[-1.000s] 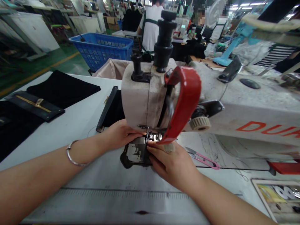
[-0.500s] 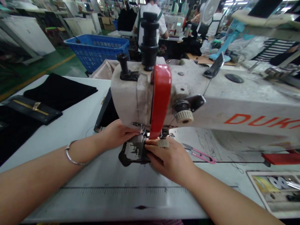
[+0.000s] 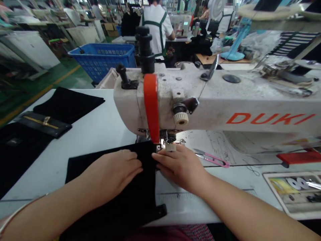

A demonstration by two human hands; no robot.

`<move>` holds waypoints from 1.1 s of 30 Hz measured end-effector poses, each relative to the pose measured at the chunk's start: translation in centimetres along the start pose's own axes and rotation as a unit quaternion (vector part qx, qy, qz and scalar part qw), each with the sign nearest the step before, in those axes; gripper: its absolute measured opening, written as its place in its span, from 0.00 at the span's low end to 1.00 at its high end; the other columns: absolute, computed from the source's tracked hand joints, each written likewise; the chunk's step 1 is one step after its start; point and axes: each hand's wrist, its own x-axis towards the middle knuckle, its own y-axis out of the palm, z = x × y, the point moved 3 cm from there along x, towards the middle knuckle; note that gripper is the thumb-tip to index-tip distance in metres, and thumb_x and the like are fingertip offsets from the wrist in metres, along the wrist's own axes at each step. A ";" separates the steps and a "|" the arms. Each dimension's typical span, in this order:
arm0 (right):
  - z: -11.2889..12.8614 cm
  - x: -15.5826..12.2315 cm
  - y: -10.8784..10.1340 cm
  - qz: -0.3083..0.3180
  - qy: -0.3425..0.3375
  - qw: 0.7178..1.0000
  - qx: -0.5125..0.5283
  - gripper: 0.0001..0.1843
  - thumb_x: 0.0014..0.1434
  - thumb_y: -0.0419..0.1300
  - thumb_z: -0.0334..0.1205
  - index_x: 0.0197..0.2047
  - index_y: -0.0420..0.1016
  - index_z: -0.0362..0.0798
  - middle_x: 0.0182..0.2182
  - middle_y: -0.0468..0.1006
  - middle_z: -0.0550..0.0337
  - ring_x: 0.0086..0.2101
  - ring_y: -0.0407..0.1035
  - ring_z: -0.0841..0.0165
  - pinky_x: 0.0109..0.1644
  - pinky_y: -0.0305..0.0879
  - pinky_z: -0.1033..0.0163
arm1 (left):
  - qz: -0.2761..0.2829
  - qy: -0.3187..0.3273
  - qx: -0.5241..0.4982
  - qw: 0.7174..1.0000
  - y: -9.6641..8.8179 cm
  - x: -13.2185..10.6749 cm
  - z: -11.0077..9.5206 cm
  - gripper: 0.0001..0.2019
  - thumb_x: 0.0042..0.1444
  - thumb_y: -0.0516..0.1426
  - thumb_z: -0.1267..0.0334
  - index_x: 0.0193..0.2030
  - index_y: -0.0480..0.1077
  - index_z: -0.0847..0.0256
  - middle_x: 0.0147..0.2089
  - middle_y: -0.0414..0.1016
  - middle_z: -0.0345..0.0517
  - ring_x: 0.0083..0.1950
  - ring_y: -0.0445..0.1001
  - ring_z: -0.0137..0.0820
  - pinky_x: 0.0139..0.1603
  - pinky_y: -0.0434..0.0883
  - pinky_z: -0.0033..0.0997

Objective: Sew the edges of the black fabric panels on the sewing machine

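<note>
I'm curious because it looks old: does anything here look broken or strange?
The white sewing machine looks grubby, with dark smudges and worn paint near its top. Grey scratchy marks cover the tabletop under its arm. They look like wear, not breakage.

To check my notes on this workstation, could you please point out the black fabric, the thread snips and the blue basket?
black fabric [image 3: 142,197], head view, on the part below the hands
thread snips [image 3: 215,161], head view, on the pink handle
blue plastic basket [image 3: 100,62], head view, on its front wall

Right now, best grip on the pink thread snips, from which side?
The pink thread snips are probably best pinched at the sleeved end, from the near right: they lie flat, blades pointing left toward the right hand, so that end is clear.
</note>
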 end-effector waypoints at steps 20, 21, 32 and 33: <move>0.5 0.0 -0.9 0.047 0.020 0.998 0.031 0.12 0.69 0.54 0.34 0.43 0.81 0.45 0.37 0.80 0.54 0.40 0.72 0.64 0.44 0.68 0.58 | -0.096 0.035 -0.020 0.995 3.2 2.6 2.1 0.18 0.72 0.48 0.64 0.63 0.68 0.63 0.62 0.71 0.54 0.65 0.68 0.39 0.68 0.68 0.48; 0.5 0.1 -1.3 0.057 0.037 0.996 0.054 0.11 0.68 0.56 0.36 0.40 0.81 0.46 0.36 0.80 0.55 0.40 0.72 0.64 0.45 0.67 0.58 | -0.088 0.035 -0.018 0.995 3.0 2.5 2.0 0.18 0.72 0.48 0.63 0.63 0.68 0.64 0.62 0.71 0.54 0.65 0.69 0.40 0.68 0.68 0.48; 2.4 -0.3 -3.5 0.313 0.061 0.929 0.186 0.10 0.64 0.65 0.40 0.30 0.82 0.49 0.26 0.81 0.62 0.28 0.72 0.70 0.31 0.60 0.66 | -0.051 0.073 0.070 0.994 2.3 -6.0 -7.7 0.28 0.68 0.54 0.57 0.71 0.59 0.64 0.73 0.61 0.49 0.71 0.63 0.42 0.67 0.71 0.38; 2.4 -0.2 -3.5 0.315 0.059 0.929 0.186 0.11 0.64 0.64 0.40 0.31 0.83 0.49 0.26 0.81 0.61 0.29 0.73 0.69 0.31 0.60 0.66 | -0.054 0.065 0.074 0.994 2.5 -6.1 -8.1 0.28 0.68 0.54 0.57 0.71 0.59 0.65 0.73 0.60 0.50 0.71 0.63 0.42 0.67 0.70 0.37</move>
